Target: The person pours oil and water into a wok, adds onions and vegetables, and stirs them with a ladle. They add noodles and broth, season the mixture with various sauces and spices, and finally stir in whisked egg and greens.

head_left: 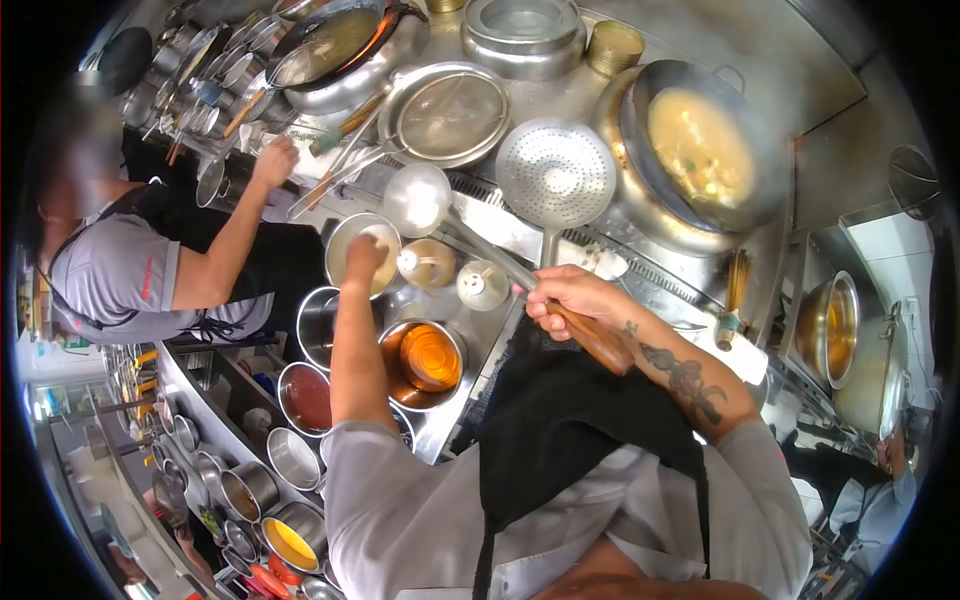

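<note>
My right hand (568, 303) is closed around the wooden handle of a ladle (418, 198). The ladle's round metal bowl is at the upper left, over the counter edge. A perforated skimmer (555, 165) lies beyond, its handle running down toward my right hand. My left hand (366, 258) reaches into a metal pot (336, 240) with pale contents; its fingers look bunched, and whatever they hold is hidden. Beside that pot stand two squeeze bottles (428, 263) with pale caps. Nearer me, a pot (421, 365) contains orange-brown liquid.
A wok (700, 150) with pale, steaming broth sits at the right. A strainer (447, 115) rests on a basin at the back. Another person (170, 240) works at the left, near a second wok (325, 45). Several sauce pots, one with red sauce (305, 399), line the left.
</note>
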{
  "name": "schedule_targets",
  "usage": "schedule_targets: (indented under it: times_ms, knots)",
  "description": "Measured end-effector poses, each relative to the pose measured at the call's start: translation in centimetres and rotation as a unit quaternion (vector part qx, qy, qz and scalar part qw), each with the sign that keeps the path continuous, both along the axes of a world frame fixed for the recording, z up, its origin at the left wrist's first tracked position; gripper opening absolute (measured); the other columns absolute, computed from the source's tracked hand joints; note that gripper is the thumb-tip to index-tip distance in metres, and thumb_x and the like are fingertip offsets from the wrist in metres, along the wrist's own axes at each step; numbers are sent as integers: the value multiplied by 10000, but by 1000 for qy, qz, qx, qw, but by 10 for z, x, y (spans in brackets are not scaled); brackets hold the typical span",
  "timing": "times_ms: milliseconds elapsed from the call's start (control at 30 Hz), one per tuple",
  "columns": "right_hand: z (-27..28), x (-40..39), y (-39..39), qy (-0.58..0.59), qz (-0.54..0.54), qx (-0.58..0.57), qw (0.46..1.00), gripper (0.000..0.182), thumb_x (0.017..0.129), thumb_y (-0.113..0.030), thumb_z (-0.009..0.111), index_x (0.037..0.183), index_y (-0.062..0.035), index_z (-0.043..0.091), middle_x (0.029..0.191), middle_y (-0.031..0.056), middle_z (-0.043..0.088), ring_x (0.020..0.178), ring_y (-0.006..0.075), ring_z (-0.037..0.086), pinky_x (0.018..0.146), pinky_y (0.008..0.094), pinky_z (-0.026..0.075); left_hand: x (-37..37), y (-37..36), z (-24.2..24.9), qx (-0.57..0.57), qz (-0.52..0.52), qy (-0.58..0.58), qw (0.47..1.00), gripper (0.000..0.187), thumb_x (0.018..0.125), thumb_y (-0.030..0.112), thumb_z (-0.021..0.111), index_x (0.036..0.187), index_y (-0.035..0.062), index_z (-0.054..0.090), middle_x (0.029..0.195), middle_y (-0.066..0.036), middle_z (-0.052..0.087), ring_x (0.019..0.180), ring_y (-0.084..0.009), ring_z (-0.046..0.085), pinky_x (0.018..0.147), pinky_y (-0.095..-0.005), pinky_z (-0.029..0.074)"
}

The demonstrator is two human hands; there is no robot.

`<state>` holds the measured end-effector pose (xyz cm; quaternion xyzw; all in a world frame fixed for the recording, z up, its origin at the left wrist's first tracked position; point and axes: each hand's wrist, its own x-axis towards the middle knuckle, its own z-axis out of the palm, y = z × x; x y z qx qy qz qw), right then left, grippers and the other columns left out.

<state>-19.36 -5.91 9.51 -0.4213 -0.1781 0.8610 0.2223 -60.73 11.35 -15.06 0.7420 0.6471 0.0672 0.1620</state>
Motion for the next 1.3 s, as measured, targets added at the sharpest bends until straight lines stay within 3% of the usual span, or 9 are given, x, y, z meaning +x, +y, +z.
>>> schedule_targets:
  times_ms: [33, 133, 333, 500, 633, 900, 1133, 1300]
  knots:
    - [0, 0, -1, 2, -1, 1, 1000, 207, 901, -50, 480, 1094, -22, 548, 707, 19, 500, 485, 74, 460, 416, 238, 387, -19, -16, -32, 84, -63, 60, 993, 369, 793, 236, 651, 1097, 31, 609, 1115, -292, 590, 936, -417, 621, 809, -472, 518]
    - [-1, 1, -2, -1, -1, 8, 1000, 214, 901, -48, 477, 1103, -22, 542, 709, 19, 499, 490, 75, 461, 414, 238, 384, 33, -50, 24, -29, 110, 104, 988, 572, 753, 356, 731, 1178, 27, 538, 1158, -278, 533, 1017, -448, 581, 864, -479, 501]
    - [6, -3, 1, -16, 7, 2, 1000, 200, 911, -47, 468, 1098, -30, 534, 713, 21, 504, 494, 75, 463, 414, 238, 385, 31, -47, 24, -37, 84, 94, 991, 642, 754, 381, 727, 1201, -6, 477, 1161, -309, 495, 970, -472, 590, 857, -482, 504]
    - [-2, -2, -2, 0, 1, 3, 1000, 127, 881, -90, 541, 1003, -57, 531, 696, 9, 525, 488, 88, 493, 414, 256, 389, 18, -39, -4, 0, 45, 100, 994, 583, 783, 342, 674, 1194, -19, 471, 1144, -339, 511, 1000, -475, 570, 869, -497, 492]
    - [2, -3, -3, -14, -1, 3, 1000, 145, 894, -72, 523, 1037, -53, 519, 691, 9, 506, 489, 72, 483, 394, 239, 363, 24, -38, 6, -39, 80, 74, 993, 531, 748, 248, 700, 1153, -23, 487, 1115, -338, 519, 986, -463, 564, 854, -490, 497]
    - [4, -1, -6, -1, -5, 1, 1000, 171, 896, -63, 508, 1065, -45, 526, 701, 14, 504, 484, 72, 471, 402, 237, 355, 9, -27, -25, -20, 20, 90, 996, 417, 751, 185, 683, 1040, -75, 533, 1040, -312, 581, 1040, -449, 531, 897, -452, 472]
    - [6, 0, -8, -14, 1, 6, 1000, 205, 920, -57, 478, 1115, -36, 536, 716, 23, 501, 487, 76, 467, 408, 241, 371, 37, -36, 21, -37, 78, 68, 994, 419, 742, 267, 731, 978, -62, 621, 1016, -285, 622, 1003, -427, 581, 889, -430, 488]
    - [4, 1, -9, 7, -4, 4, 1000, 161, 877, -65, 538, 1037, -47, 522, 695, 14, 517, 500, 91, 494, 414, 253, 399, 32, -33, 8, 12, 48, 60, 997, 299, 725, 238, 729, 820, -40, 669, 869, -257, 657, 878, -376, 644, 833, -407, 511]
